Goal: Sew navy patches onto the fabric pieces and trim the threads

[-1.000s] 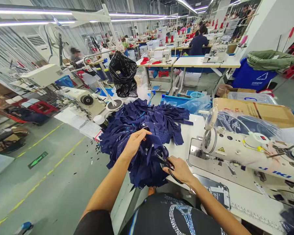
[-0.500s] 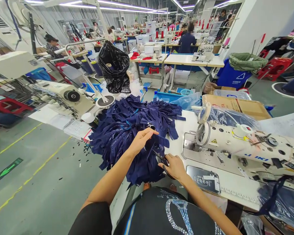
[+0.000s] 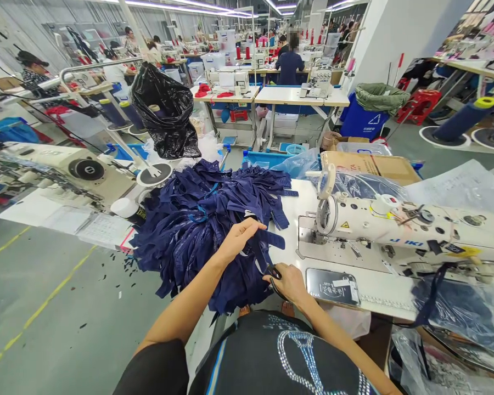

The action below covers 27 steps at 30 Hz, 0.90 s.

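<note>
A big heap of navy fabric strips (image 3: 181, 219) covers the table edge in front of me, with bits of light blue tie among them. My left hand (image 3: 242, 237) is closed on one navy strip (image 3: 273, 239), whose flat end sticks out to the right. Black scissors (image 3: 275, 272) are in my right hand (image 3: 290, 282), its fingers wrapped round the handles. Their blades point up and left against the hanging fabric, partly hidden by it.
A white sewing machine (image 3: 366, 219) stands on the right, a phone (image 3: 332, 286) in front of it. Another machine (image 3: 78, 170) is at the left. A black plastic bag (image 3: 164, 109) hangs behind the heap. Dark scraps lie on the floor. Several people sit farther back.
The view has turned to the right. The scissors have shifted slightly lower beside the fabric, and a strip now hangs down towards them. My left hand keeps its hold.
</note>
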### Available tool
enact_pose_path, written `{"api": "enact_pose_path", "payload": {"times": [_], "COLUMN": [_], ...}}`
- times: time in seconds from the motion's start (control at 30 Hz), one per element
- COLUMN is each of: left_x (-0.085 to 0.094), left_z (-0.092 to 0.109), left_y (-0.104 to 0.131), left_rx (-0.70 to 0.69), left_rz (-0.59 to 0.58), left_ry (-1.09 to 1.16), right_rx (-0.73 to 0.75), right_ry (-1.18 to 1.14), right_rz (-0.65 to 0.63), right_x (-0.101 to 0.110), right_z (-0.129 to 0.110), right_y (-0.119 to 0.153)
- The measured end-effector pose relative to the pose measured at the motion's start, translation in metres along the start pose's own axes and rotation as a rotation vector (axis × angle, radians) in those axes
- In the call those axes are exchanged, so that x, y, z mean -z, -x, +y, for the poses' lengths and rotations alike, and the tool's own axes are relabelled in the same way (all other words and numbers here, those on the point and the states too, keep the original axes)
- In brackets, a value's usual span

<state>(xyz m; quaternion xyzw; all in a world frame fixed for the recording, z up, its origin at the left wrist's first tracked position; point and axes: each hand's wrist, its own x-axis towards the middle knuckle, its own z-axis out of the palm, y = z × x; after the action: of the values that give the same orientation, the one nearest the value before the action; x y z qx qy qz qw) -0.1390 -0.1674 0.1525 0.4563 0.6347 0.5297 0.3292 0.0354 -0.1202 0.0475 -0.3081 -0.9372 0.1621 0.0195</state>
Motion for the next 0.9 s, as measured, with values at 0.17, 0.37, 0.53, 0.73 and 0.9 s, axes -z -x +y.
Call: {"api": "enact_pose_path", "payload": {"times": [0.17, 0.37, 0.53, 0.73, 0.9], "left_x": [0.000, 0.003, 0.005, 0.012, 0.014], "left_z": [-0.001, -0.004, -0.010, -0.014, -0.018], "left_y": [-0.003, -0.004, -0.005, -0.005, -0.006], "left_rx": [0.004, -0.021, -0.048, -0.061, -0.068], "left_rz": [-0.025, -0.088, -0.137, -0.200, -0.239], "left_ry": [-0.020, -0.047, -0.055, -0.060, -0.069], "right_rx": [-0.021, -0.063, -0.134, -0.221, -0.229], "right_ry": [0.002, 0.016, -0.051, -0.333, -0.360], "right_rz": [0.053, 0.163, 0.134, 0.199, 0.250], "right_x": [-0.013, -0.020, -0.027, -0.034, -0.022], "right_z": [0.005, 0.004, -0.004, -0.008, -0.021], "right_y": [0.009, 0.010, 0.006, 0.018, 0.009]}}
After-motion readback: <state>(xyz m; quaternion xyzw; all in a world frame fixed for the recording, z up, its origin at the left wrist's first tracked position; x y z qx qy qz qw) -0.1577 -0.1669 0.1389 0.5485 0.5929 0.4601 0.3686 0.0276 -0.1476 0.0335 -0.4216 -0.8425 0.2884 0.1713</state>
